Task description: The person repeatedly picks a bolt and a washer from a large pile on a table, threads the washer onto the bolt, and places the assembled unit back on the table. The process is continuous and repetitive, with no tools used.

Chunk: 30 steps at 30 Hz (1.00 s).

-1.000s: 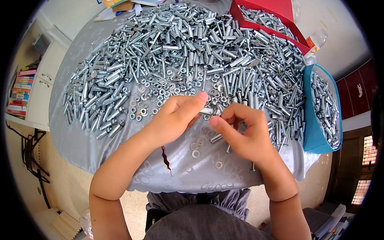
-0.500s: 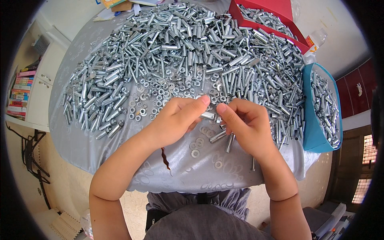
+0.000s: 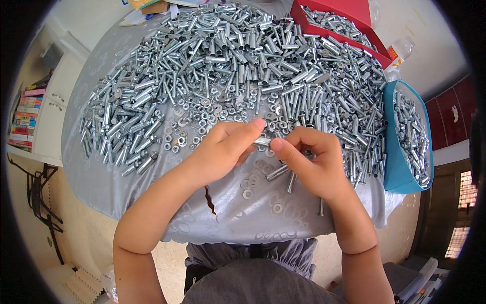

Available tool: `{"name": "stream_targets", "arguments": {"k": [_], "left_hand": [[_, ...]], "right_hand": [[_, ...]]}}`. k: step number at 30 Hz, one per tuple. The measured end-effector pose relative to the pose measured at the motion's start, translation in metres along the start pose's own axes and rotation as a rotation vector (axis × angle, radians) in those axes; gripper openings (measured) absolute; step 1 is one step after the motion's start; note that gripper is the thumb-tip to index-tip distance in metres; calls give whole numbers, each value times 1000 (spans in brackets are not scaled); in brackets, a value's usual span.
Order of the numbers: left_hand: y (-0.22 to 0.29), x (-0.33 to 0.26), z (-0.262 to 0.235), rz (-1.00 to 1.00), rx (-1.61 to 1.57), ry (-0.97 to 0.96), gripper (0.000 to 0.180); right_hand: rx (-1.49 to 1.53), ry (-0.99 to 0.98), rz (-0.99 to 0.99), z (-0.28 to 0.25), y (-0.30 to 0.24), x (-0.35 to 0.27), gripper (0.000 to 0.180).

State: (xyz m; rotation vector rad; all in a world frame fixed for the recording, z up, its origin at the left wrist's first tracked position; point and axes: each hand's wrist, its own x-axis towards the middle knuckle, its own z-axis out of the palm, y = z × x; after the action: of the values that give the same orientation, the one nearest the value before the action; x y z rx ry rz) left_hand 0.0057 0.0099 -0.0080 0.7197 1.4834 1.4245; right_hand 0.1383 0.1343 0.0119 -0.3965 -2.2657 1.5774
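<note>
My left hand (image 3: 223, 152) and my right hand (image 3: 311, 162) meet over the near middle of a grey cloth-covered table (image 3: 101, 172). Between their fingertips they pinch one short silver metal sleeve (image 3: 262, 142), the left from its left end, the right from below. A second silver bolt (image 3: 277, 172) sticks out under my right palm. Loose washers (image 3: 248, 193) lie on the cloth just below both hands. A broad heap of silver bolts and sleeves (image 3: 228, 55) covers the table beyond them.
A blue bin (image 3: 400, 167) with several bolts stands at the right table edge. A red bin (image 3: 349, 17) of bolts sits at the far right. Nuts and washers (image 3: 197, 119) are scattered left of my hands. Shelves with books (image 3: 25, 119) stand to the far left.
My hands have stayed in place over the cloth. The fingers of both have shifted slightly on the small metal sleeve held between them.
</note>
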Motion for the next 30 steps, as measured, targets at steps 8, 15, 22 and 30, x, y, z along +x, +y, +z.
{"name": "stream_targets", "arguments": {"k": [8,15,22,30], "left_hand": [[-1,0,0,-19,-4,-10,48],[2,-1,0,-60,-92,-46,47],[4,-5,4,19,5,-27,48],[4,-6,6,2,43,2,48]], "right_hand": [[26,-1,84,-1,-3,0,24],[-130,27,-122,2,-3,1,19],[-112,-41,-173,0,-3,1,24],[-81,-161,-48,-3,-4,0,34]]}}
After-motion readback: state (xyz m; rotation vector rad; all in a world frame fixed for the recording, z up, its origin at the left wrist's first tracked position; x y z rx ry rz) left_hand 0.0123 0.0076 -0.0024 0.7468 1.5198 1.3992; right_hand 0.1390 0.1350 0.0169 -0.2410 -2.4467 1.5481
